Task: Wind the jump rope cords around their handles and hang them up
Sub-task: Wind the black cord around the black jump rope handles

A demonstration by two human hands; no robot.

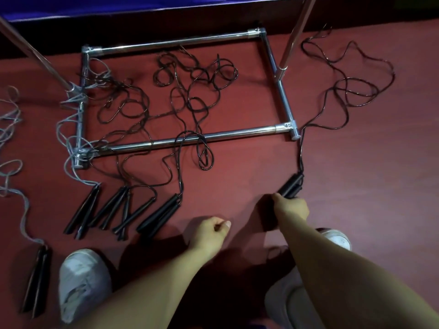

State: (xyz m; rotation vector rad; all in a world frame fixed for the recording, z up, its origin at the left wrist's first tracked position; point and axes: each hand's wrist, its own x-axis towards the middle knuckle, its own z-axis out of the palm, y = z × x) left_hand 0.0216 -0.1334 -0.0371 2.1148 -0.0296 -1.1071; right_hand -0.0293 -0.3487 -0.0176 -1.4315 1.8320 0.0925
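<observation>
this looks like a gym or sports hall: a dull red, rubbery floor (356, 186), the edge of a blue padded mat (95, 10) along the top, a chrome tube rack base (190, 138) standing on the floor, and several black-handled jump ropes (156, 217) laid out in a row.

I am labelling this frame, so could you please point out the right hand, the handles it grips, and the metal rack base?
right hand (291, 207), head view, knuckles
black handles (291, 184), head view, upper shafts
metal rack base (190, 138), head view, front bar
</observation>
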